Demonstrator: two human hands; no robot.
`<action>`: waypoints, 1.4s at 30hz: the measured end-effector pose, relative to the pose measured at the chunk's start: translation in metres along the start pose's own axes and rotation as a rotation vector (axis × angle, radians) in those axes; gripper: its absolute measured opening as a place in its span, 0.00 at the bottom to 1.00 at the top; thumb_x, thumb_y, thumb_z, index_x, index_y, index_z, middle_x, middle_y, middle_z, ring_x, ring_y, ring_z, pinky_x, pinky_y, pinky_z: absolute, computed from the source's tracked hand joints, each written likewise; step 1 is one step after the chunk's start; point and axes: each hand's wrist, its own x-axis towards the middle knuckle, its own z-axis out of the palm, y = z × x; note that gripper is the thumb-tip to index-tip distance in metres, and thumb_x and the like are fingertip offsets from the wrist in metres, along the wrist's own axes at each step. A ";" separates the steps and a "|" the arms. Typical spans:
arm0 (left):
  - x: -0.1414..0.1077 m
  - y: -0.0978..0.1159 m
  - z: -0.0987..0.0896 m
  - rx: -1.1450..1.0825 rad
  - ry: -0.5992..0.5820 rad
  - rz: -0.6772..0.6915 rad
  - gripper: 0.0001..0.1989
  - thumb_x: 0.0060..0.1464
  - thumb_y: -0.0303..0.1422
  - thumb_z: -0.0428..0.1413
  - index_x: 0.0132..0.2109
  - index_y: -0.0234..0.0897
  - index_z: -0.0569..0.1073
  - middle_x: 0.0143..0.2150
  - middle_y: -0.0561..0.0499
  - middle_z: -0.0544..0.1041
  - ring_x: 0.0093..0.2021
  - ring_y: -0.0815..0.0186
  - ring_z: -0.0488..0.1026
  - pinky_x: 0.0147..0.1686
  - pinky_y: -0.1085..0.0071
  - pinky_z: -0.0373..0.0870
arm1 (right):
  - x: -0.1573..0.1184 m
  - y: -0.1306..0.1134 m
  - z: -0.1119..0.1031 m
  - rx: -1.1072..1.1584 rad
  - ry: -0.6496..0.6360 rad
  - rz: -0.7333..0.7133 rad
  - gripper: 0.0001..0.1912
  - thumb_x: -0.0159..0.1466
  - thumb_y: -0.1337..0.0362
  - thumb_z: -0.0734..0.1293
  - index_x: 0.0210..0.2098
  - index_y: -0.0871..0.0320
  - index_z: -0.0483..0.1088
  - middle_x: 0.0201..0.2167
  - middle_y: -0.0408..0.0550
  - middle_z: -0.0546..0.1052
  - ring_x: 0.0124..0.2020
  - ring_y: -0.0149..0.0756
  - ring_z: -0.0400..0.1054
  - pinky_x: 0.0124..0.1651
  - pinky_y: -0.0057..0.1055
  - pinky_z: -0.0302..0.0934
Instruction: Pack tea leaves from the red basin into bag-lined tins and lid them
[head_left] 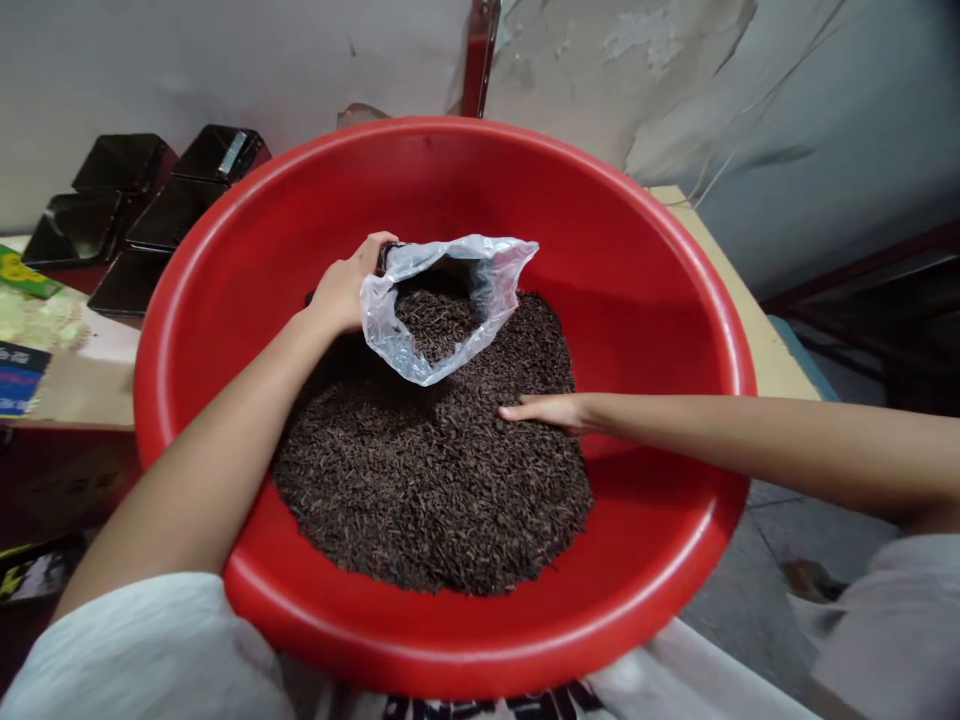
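Dark, dry, twisted leaves that look like loose tea [435, 490] lie heaped in a large red plastic basin [637, 270]. My left hand [349, 285] is closed around the side of a dark container with a clear plastic bag lining [499, 285], tilted with its mouth towards me. More leaves show inside the bag; most of the container is hidden by the bag and hand. My right hand [551, 410] is pushed into the right side of the heap, thumb stretched out on top. Its other fingers are mostly buried, and I see nothing gripped.
Several dark, open-topped boxes [176, 210] stand left of the basin, beside a table [97, 385] with printed packaging [22, 375]. A pale board [780, 350] sits behind the basin's right side. A wall with peeling paint [570, 80] closes off the back.
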 end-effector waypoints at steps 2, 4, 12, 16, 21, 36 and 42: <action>0.000 -0.001 0.001 -0.009 -0.004 0.008 0.28 0.55 0.35 0.50 0.62 0.36 0.57 0.53 0.41 0.73 0.39 0.55 0.73 0.40 0.61 0.67 | -0.002 -0.004 0.009 0.135 -0.038 0.051 0.32 0.46 0.42 0.72 0.44 0.51 0.67 0.53 0.52 0.75 0.53 0.47 0.71 0.60 0.49 0.63; 0.000 -0.001 0.001 -0.015 -0.015 0.006 0.27 0.56 0.35 0.48 0.62 0.36 0.56 0.52 0.41 0.73 0.39 0.57 0.73 0.40 0.62 0.66 | -0.006 -0.008 0.020 0.234 -0.076 0.045 0.30 0.44 0.48 0.75 0.43 0.51 0.67 0.52 0.52 0.76 0.52 0.47 0.72 0.61 0.49 0.62; 0.001 -0.007 0.006 0.040 -0.002 0.016 0.29 0.54 0.36 0.50 0.62 0.38 0.55 0.50 0.42 0.74 0.38 0.53 0.74 0.37 0.61 0.67 | 0.005 -0.019 0.064 0.292 0.237 -0.306 0.22 0.41 0.61 0.75 0.34 0.55 0.66 0.42 0.51 0.77 0.43 0.43 0.72 0.58 0.47 0.63; 0.003 -0.013 0.011 0.051 0.012 0.017 0.32 0.50 0.36 0.54 0.62 0.41 0.55 0.52 0.41 0.74 0.38 0.52 0.76 0.37 0.61 0.69 | 0.004 -0.029 0.069 0.357 0.208 -0.353 0.19 0.41 0.63 0.74 0.31 0.56 0.68 0.31 0.45 0.75 0.33 0.36 0.70 0.53 0.44 0.66; 0.003 -0.016 0.014 0.031 0.041 0.011 0.31 0.49 0.36 0.54 0.61 0.43 0.56 0.50 0.44 0.75 0.39 0.53 0.78 0.40 0.62 0.71 | -0.016 -0.053 0.080 0.471 0.179 -0.358 0.22 0.36 0.62 0.77 0.29 0.57 0.68 0.29 0.41 0.74 0.32 0.33 0.68 0.52 0.43 0.64; -0.010 0.007 0.013 -0.096 0.014 0.151 0.43 0.37 0.36 0.62 0.61 0.40 0.56 0.61 0.43 0.67 0.55 0.50 0.72 0.54 0.59 0.69 | -0.051 -0.133 0.040 0.008 0.533 -0.803 0.22 0.53 0.55 0.71 0.43 0.61 0.68 0.41 0.47 0.75 0.49 0.43 0.70 0.56 0.46 0.64; -0.007 0.001 0.009 -0.114 0.015 0.083 0.46 0.33 0.36 0.64 0.61 0.42 0.55 0.60 0.44 0.67 0.53 0.48 0.73 0.51 0.57 0.70 | -0.029 -0.151 0.015 -0.639 0.790 -0.917 0.23 0.53 0.51 0.72 0.39 0.62 0.69 0.42 0.46 0.72 0.54 0.47 0.65 0.60 0.51 0.56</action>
